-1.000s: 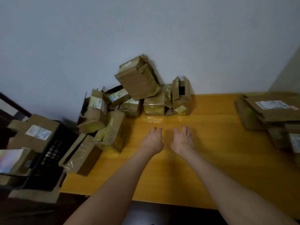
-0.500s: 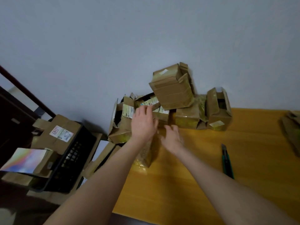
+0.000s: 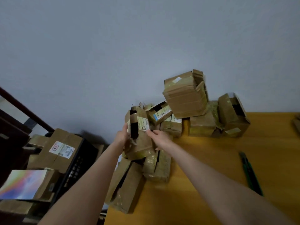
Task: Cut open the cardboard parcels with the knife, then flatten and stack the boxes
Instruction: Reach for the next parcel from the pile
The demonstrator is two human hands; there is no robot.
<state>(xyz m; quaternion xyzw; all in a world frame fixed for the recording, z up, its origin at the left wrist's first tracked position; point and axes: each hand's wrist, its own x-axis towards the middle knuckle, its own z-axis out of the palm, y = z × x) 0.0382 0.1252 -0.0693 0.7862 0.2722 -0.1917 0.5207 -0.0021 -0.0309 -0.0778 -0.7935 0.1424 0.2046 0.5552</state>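
The left hand (image 3: pixel 122 135) grips the left edge of a torn parcel (image 3: pixel 141 143), just beside its ripped opening. The right hand (image 3: pixel 159 139) clasps the opposite side, fingertips at the white label (image 3: pixel 143 123). The parcel is held up at the front of the heap of cardboard boxes (image 3: pixel 186 99), which sits at the table's (image 3: pixel 211 168) far left end against the wall. It looks light and probably empty, with crumpled, soft walls and glossy, slick tape. The corners and folded edges should give the firmest hold. The knife (image 3: pixel 250 173) lies well apart to the right.
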